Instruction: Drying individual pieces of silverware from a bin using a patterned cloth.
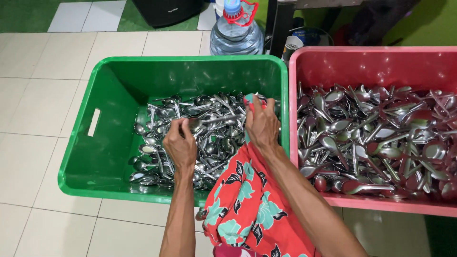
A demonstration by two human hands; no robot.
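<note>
Spoon (216, 120): polished steel, lying near-horizontal above the heap. Bowel end pinched in the left hand's fingers (180, 127); handle runs across to the right hand's fingers (256, 107).

Cloth (247, 204): red with teal and black leaf print, bunched under the right-hand fingers around the handle end, draping down below them.
</note>
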